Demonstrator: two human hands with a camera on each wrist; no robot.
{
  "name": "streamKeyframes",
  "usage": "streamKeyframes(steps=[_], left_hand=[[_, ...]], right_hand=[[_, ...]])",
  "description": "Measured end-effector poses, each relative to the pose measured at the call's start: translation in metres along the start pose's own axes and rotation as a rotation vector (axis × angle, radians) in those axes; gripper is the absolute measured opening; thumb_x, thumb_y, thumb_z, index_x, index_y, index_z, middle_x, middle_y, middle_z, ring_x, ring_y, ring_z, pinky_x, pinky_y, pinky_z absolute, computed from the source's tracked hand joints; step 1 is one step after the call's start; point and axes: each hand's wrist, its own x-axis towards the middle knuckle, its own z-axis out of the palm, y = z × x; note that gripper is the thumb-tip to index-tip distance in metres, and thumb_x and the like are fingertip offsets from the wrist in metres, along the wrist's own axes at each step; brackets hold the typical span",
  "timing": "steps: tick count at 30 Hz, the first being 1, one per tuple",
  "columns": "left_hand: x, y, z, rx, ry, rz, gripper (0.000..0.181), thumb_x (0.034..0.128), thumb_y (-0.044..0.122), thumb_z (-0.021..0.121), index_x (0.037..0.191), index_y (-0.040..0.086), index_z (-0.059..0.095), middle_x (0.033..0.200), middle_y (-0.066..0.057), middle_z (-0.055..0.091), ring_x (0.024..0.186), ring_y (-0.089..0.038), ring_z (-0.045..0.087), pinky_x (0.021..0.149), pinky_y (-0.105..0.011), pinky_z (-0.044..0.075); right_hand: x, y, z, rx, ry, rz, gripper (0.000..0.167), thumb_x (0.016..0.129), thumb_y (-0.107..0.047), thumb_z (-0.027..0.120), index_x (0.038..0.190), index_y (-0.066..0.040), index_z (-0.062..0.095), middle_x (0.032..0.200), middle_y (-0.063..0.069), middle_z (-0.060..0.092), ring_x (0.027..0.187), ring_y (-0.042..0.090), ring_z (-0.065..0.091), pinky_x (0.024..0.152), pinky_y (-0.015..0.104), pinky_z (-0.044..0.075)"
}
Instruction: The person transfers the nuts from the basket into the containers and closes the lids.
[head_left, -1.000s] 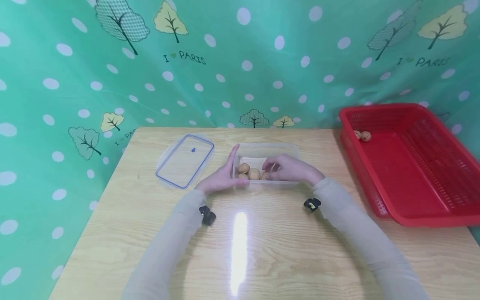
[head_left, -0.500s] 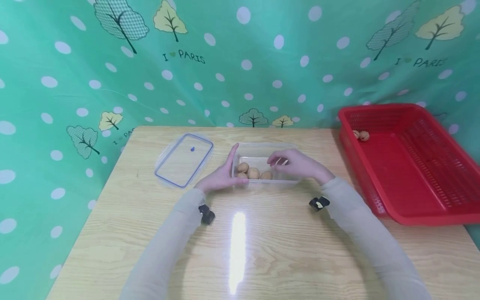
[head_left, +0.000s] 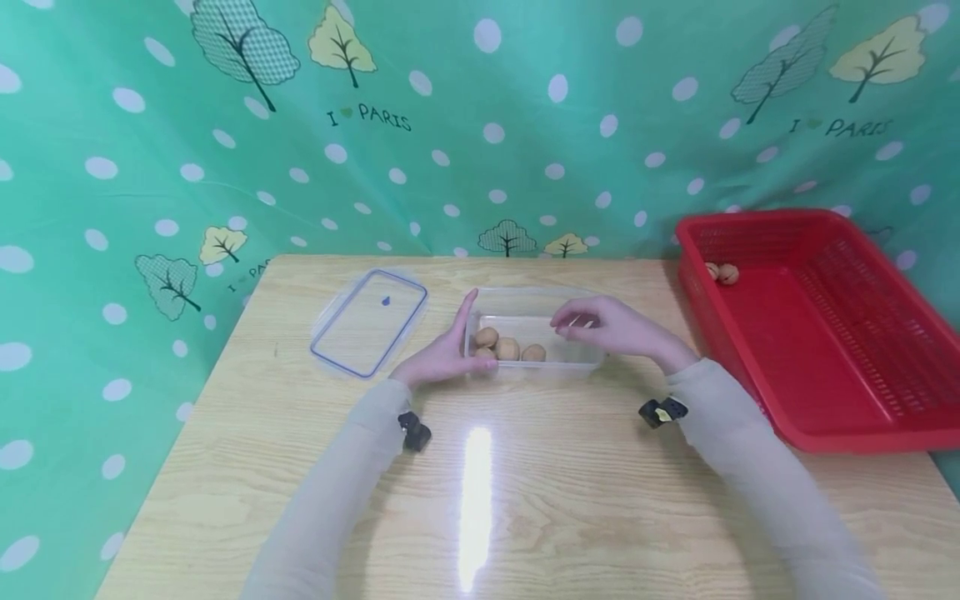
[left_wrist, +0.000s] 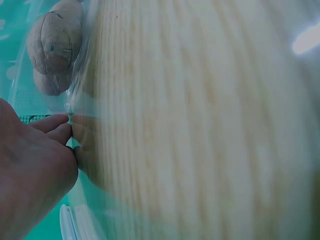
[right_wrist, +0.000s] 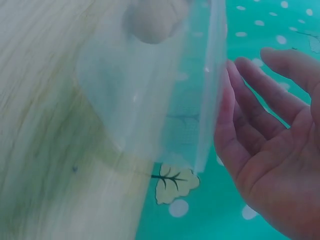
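Left hand [head_left: 444,358] is bracing the box [head_left: 555,365] at its left end, index finger pointing up along the end wall and thumb lying along the near rim; its fingers are touching the plastic rather than wrapping round it. Right hand [head_left: 611,325] is hovering over the box's right end, fingers loosely bent and grasping nothing; in the right wrist view its fingers are showing just beside the clear wall, contact I can't tell.

Box is sitting open on the table [head_left: 570,500]; four walnuts [head_left: 507,348] are lying inside, three bunching in the left part by the left thumb, the fourth resting just right of them along the near wall. Blue-edged lid [head_left: 367,325] is lying flat left of the box, at a slant; red basket [head_left: 832,358] is standing at the right, well apart from the box; two more walnuts [head_left: 728,274] are sitting side by side in its far left corner. Dotted green cloth [head_left: 525,83] is hanging behind; a black device [head_left: 414,431] is riding on each wrist.
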Motion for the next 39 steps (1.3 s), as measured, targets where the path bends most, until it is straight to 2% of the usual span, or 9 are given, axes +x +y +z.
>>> streamKeyframes(steps=[3, 9, 16, 19, 27, 31, 33, 36, 39], left_hand=[[0.0, 0.001, 0.0, 0.021, 0.008, 0.001, 0.118, 0.0806, 0.036, 0.079, 0.145, 0.051, -0.019, 0.16, -0.005, -0.013, 0.143, -0.032, 0.008, 0.111, -0.053, 0.019], [0.001, -0.001, 0.0, 0.078, 0.022, -0.005, 0.121, 0.0801, 0.034, 0.08, 0.144, 0.051, -0.022, 0.159, -0.017, 0.003, 0.14, -0.039, 0.019, 0.111, -0.052, 0.02], [0.004, 0.0, 0.002, 0.023, 0.005, 0.025, 0.117, 0.0813, 0.036, 0.078, 0.146, 0.051, -0.018, 0.16, -0.007, -0.012, 0.143, -0.03, 0.01, 0.112, -0.049, 0.022], [0.002, 0.001, 0.002, 0.007, 0.005, 0.043, 0.116, 0.0816, 0.034, 0.079, 0.147, 0.049, -0.016, 0.16, -0.009, -0.011, 0.143, -0.031, 0.013, 0.11, -0.049, 0.026], [-0.005, 0.003, -0.001, 0.139, 0.07, 0.05, 0.117, 0.0797, 0.036, 0.08, 0.152, 0.038, -0.012, 0.161, -0.003, -0.008, 0.145, -0.027, 0.005, 0.112, -0.053, 0.017], [-0.003, 0.007, -0.002, 0.247, 0.132, 0.07, 0.111, 0.0815, 0.039, 0.077, 0.156, 0.029, -0.004, 0.161, -0.007, -0.001, 0.145, -0.027, 0.004, 0.112, -0.057, 0.014], [-0.001, 0.009, -0.002, 0.267, 0.148, 0.085, 0.109, 0.0818, 0.04, 0.077, 0.156, 0.027, -0.002, 0.161, -0.007, 0.001, 0.145, -0.026, 0.006, 0.112, -0.055, 0.014], [0.004, 0.01, -0.003, 0.271, 0.14, 0.093, 0.112, 0.0809, 0.041, 0.077, 0.156, 0.026, -0.004, 0.161, -0.008, 0.002, 0.145, -0.027, 0.009, 0.113, -0.051, 0.015], [0.007, 0.009, -0.004, 0.249, 0.104, 0.063, 0.115, 0.0807, 0.041, 0.078, 0.155, 0.028, -0.009, 0.161, -0.008, 0.002, 0.144, -0.029, 0.013, 0.113, -0.049, 0.017]], right_hand=[[-0.006, -0.002, -0.006, -0.019, 0.002, 0.012, 0.022, 0.093, -0.007, 0.062, 0.113, 0.0, 0.067, 0.107, 0.007, 0.068, 0.097, 0.021, 0.063, 0.087, 0.042, 0.051], [-0.02, -0.006, -0.016, -0.037, -0.004, 0.014, 0.021, 0.093, -0.007, 0.063, 0.113, -0.003, 0.067, 0.107, 0.007, 0.068, 0.096, 0.019, 0.063, 0.085, 0.04, 0.053], [-0.037, -0.011, -0.027, -0.057, -0.002, -0.011, 0.022, 0.091, -0.006, 0.064, 0.113, -0.003, 0.067, 0.106, 0.007, 0.068, 0.094, 0.017, 0.063, 0.082, 0.037, 0.054], [-0.046, -0.012, -0.03, -0.071, 0.006, -0.004, 0.024, 0.09, -0.005, 0.066, 0.114, -0.003, 0.067, 0.107, 0.006, 0.068, 0.093, 0.016, 0.063, 0.082, 0.035, 0.054], [-0.068, -0.022, -0.037, -0.093, 0.007, 0.068, 0.029, 0.089, -0.013, 0.07, 0.117, -0.006, 0.065, 0.109, 0.002, 0.067, 0.095, 0.015, 0.063, 0.084, 0.039, 0.054], [-0.078, -0.027, -0.042, -0.111, 0.027, 0.076, 0.03, 0.088, -0.014, 0.071, 0.117, -0.008, 0.065, 0.108, 0.0, 0.067, 0.095, 0.014, 0.062, 0.083, 0.036, 0.054], [-0.082, -0.028, -0.044, -0.115, 0.032, 0.072, 0.029, 0.088, -0.013, 0.071, 0.116, -0.008, 0.066, 0.108, -0.001, 0.067, 0.095, 0.013, 0.062, 0.082, 0.034, 0.054], [-0.086, -0.029, -0.045, -0.115, 0.03, 0.063, 0.03, 0.087, -0.013, 0.071, 0.117, -0.008, 0.065, 0.108, -0.001, 0.066, 0.095, 0.013, 0.062, 0.081, 0.032, 0.054], [-0.088, -0.028, -0.046, -0.116, 0.019, 0.064, 0.032, 0.087, -0.013, 0.072, 0.117, -0.009, 0.065, 0.108, -0.002, 0.066, 0.095, 0.013, 0.062, 0.081, 0.03, 0.054]])
